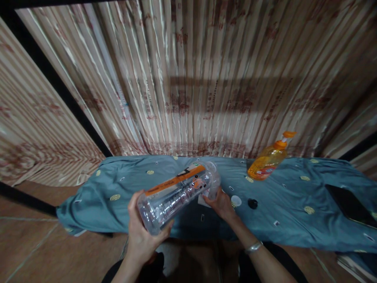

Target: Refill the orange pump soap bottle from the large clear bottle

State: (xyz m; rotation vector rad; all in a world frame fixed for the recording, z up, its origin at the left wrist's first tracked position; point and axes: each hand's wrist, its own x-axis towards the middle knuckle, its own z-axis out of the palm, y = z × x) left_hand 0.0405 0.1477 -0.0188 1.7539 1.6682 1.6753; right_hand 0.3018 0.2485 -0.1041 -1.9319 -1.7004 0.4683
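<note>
A clear plastic bottle (182, 188) with an orange printed label is held tilted over the cloth, its right end higher than its left. My left hand (145, 232) wraps around the lower left end from below. At the upper right end, my right hand (220, 204) has its fingers closed on the bottle, partly hidden behind it. A small whitish piece (204, 200) shows just below the bottle beside my right fingers; what it is cannot be made out. To the right of that hand, a white round cap (236, 201) and a small black cap-like piece (252, 203) lie on the cloth.
A pump bottle (266, 162) of orange liquid stands at the back right. A dark flat device (352, 204) lies at the right end of the teal cloth (118, 212). Black frame bars (59, 86) and a patterned curtain (191, 86) border the surface.
</note>
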